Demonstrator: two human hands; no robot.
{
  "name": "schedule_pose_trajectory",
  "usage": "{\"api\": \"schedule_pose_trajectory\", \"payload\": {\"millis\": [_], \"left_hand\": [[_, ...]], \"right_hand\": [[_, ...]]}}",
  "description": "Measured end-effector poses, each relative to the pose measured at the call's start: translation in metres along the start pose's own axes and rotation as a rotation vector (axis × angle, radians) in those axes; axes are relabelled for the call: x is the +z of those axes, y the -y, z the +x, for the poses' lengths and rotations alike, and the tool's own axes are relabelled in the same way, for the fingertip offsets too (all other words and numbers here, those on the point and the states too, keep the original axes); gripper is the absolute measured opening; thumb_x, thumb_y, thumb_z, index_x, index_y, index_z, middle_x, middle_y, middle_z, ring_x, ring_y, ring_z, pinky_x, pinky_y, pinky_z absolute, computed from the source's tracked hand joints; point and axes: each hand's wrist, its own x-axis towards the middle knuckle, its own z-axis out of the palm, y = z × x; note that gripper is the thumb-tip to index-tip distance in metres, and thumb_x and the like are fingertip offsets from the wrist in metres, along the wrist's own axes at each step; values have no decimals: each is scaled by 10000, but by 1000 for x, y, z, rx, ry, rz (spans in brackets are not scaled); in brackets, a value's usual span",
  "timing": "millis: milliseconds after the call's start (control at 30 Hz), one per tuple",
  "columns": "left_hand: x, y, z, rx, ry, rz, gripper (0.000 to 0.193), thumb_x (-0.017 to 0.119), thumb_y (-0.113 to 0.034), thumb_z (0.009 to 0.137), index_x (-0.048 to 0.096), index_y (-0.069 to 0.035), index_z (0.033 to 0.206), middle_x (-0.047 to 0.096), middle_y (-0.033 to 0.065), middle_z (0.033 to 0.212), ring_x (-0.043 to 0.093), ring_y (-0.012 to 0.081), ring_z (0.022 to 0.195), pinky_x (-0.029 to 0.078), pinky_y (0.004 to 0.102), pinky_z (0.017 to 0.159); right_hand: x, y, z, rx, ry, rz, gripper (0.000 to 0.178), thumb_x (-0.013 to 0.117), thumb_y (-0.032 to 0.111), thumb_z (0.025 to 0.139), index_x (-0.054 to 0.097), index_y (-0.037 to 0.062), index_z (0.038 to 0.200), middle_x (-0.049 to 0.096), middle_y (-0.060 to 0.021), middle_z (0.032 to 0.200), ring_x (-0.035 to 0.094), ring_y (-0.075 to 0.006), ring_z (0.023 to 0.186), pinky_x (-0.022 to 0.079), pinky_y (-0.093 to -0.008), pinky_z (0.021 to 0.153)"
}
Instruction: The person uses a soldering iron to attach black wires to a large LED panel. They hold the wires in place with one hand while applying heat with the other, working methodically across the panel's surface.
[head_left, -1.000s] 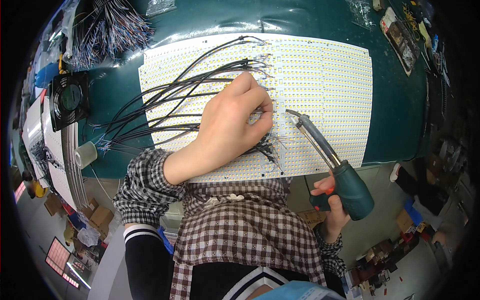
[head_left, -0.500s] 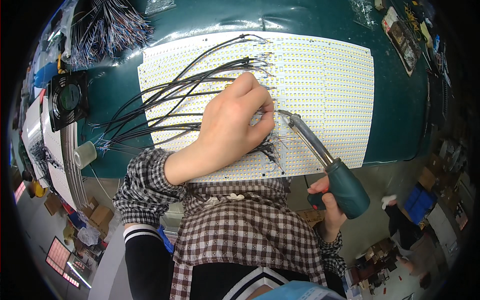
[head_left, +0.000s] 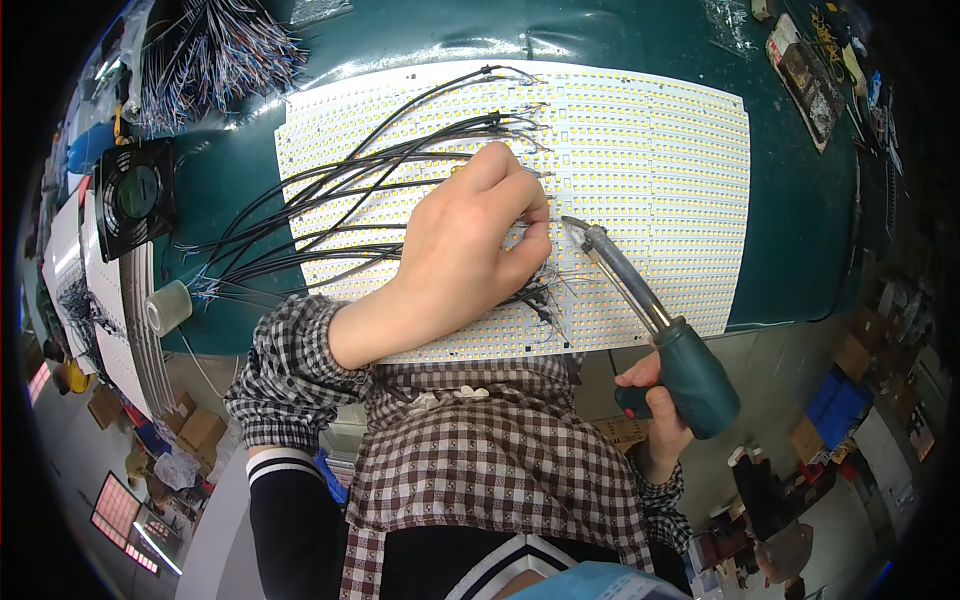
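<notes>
My left hand (head_left: 465, 235) reaches over a white LED board (head_left: 690, 200), thumb and fingers pinched on a thin wire; its end is largely hidden by the fingertips. Several black cables (head_left: 320, 190) run across the board's left part, some passing under this hand, and their stripped ends lie along its middle. In my right hand (head_left: 660, 415) is a soldering gun (head_left: 695, 380) with a dark green handle, gripped around the handle. Its metal tip points up and left, just right of the left fingertips, at or close above the board.
A small black fan (head_left: 138, 200) stands at the left, with a white spool (head_left: 168, 308) below it. Bundled coloured wires (head_left: 215, 65) lie at the upper left. A solder-stained block (head_left: 803, 85) is at the upper right. Another person (head_left: 775, 510) is at the lower right.
The soldering gun's tip has shifted very slightly up and right. My left hand stays nearly still. The other person at the lower right has moved.
</notes>
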Motion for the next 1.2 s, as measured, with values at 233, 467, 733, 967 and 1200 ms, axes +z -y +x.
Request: {"api": "schedule_pose_trajectory", "payload": {"millis": [233,467,733,967,1200], "left_hand": [[0,1,-1,0,-2,-1,120,674,0,708,591,-54,777,509,64,792,554,213,676,442,315,570],[0,0,-3,-7,8,5,115,673,-6,710,593,-54,778,512,64,794,554,211,672,439,314,561],[5,-3,2,-10,9,11,110,671,-48,711,588,-65,782,518,75,809,561,248,693,453,345,579],[18,10,-2,-20,30,18,145,607,-96,669,575,-1,774,541,186,913,567,364,855,485,463,719],[58,50,-5,221,-331,87,206,652,-236,646,614,-41,700,561,179,792,580,374,750,457,485,590]], "right_hand": [[-1,0,-1,30,-14,-1,536,679,350,864,542,-122,1079,624,-126,807,647,-213,700,539,-336,737],[2,1,-4,30,-44,19,545,677,361,866,542,-122,1078,625,-128,801,647,-215,696,542,-335,730],[-9,-3,2,-64,-42,58,602,617,378,918,479,-133,1204,593,-106,837,606,-202,734,540,-345,698],[-9,8,37,40,-534,409,524,489,486,964,543,25,1207,440,53,673,400,-28,596,345,-209,527],[107,19,118,-26,-59,480,524,475,499,962,563,24,1165,423,59,675,368,-32,562,307,-209,495]]}}
